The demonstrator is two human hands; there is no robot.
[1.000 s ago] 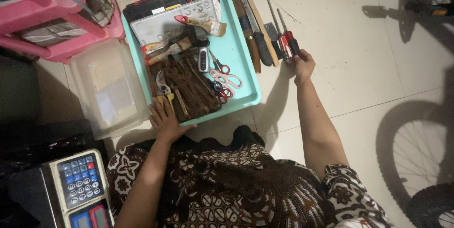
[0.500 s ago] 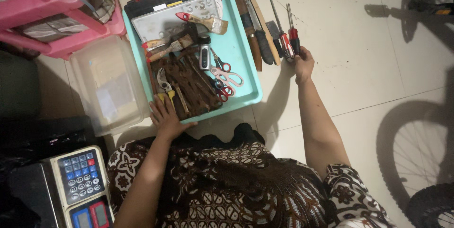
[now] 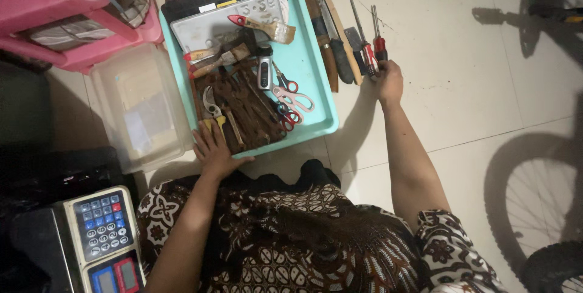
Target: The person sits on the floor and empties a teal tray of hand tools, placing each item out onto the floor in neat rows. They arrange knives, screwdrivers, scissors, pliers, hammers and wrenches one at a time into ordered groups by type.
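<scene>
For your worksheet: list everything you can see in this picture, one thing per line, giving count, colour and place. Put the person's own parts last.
tray: one, turquoise, on the floor.
paintbrush: one, red handle, top of tray.
scissors: at least two pairs, pale and red-blue handles, right side of tray.
rusty wrenches: a pile, brown, middle of tray.
screwdrivers: two, red handles, floor right of tray.
knives: about three, dark and wooden handles, between tray and screwdrivers.
plastic box: one, clear, left of tray.
scale: one, grey, bottom left.
bicycle wheel: one, black, right edge.
left hand: flat on tray's near edge.
right hand: grip on the screwdrivers.
</scene>
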